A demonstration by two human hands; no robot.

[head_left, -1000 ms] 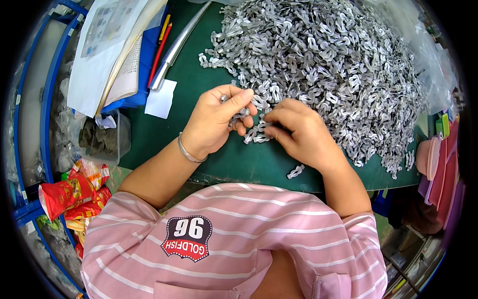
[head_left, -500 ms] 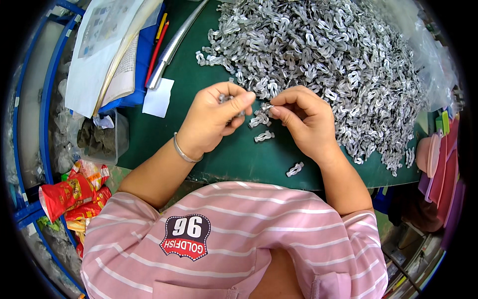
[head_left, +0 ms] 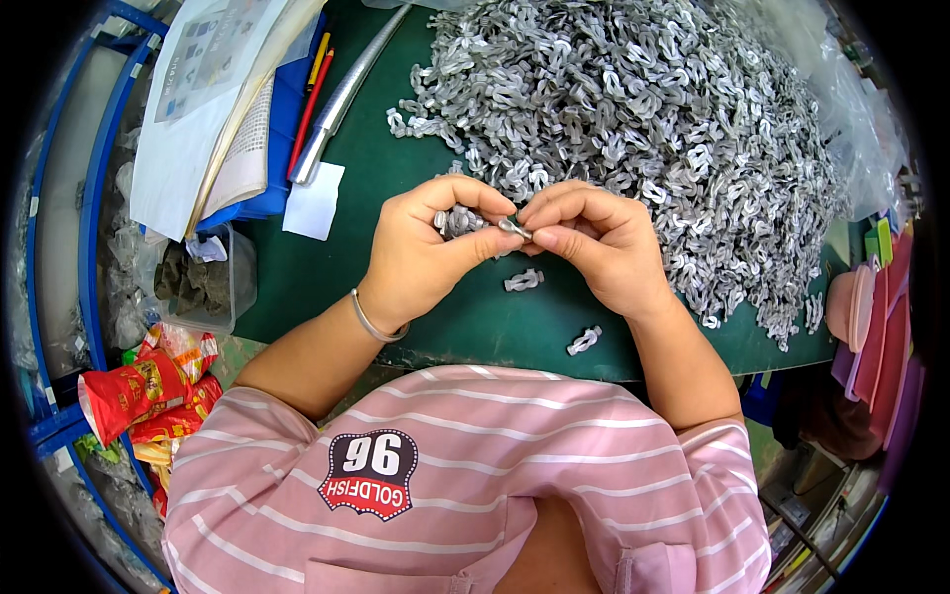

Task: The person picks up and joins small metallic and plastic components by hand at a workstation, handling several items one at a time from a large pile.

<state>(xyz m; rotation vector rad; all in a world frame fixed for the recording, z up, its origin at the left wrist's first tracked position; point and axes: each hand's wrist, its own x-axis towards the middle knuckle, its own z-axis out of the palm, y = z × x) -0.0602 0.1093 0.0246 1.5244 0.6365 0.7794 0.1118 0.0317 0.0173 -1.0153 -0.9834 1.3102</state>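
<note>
left hand (head_left: 426, 252) + right hand (head_left: 594, 243): pinching one small metal clip (head_left: 515, 228) between fingertips | just in front of grey clip heap (head_left: 633, 109) | above green counter (head_left: 327, 277) | two loose clips (head_left: 524, 281) below hands

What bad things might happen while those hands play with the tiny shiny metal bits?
The small metal piece, pinched only between the fingertips of the left hand and right hand, might slip and drop among the loose pieces on the green mat. The big heap lies close behind the hands, so a nudge may spill more forward.
</note>
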